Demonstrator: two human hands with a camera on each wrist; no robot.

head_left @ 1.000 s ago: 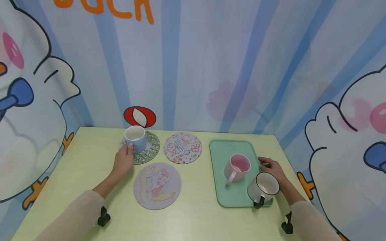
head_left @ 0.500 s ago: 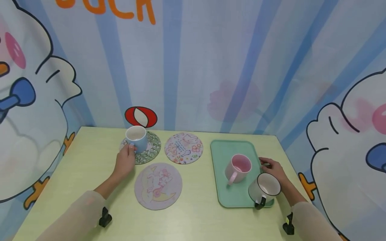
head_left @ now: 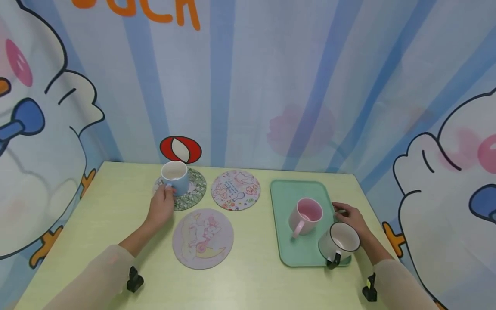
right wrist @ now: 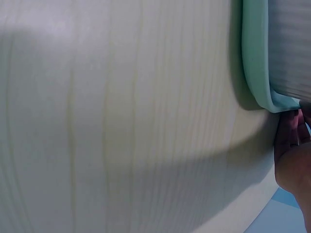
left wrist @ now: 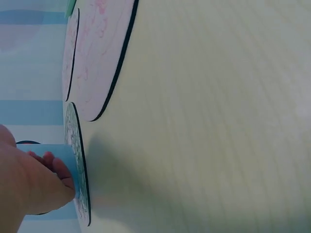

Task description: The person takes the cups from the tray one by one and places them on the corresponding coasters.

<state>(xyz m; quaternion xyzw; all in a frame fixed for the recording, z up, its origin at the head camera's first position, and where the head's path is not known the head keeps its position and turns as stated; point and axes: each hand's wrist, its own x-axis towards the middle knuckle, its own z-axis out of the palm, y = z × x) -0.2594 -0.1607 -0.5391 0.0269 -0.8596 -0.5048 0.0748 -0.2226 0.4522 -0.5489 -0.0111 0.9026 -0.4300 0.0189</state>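
Note:
In the head view my left hand (head_left: 160, 208) holds a light blue mug (head_left: 179, 182) by its handle side. That mug is upright over a round green-patterned coaster (head_left: 196, 193) at the back left; the left wrist view shows the blue mug (left wrist: 58, 151) at the coaster's surface. My right hand (head_left: 351, 217) grips the right rim of a green tray (head_left: 281, 202), its fingertips partly hidden behind a cup. On the tray stand a pink mug (head_left: 302, 221) and a white mug with a black rim and handle (head_left: 334, 243). The right wrist view shows fingers (right wrist: 287, 127) at the tray's rim.
A floral coaster (head_left: 235, 190) lies between the green-patterned coaster and the tray. Nearer the front is a larger lilac coaster (head_left: 203, 239). All of it rests on a pale yellow table (head_left: 248, 288), with a printed blue striped curtain (head_left: 248, 86) along its back edge.

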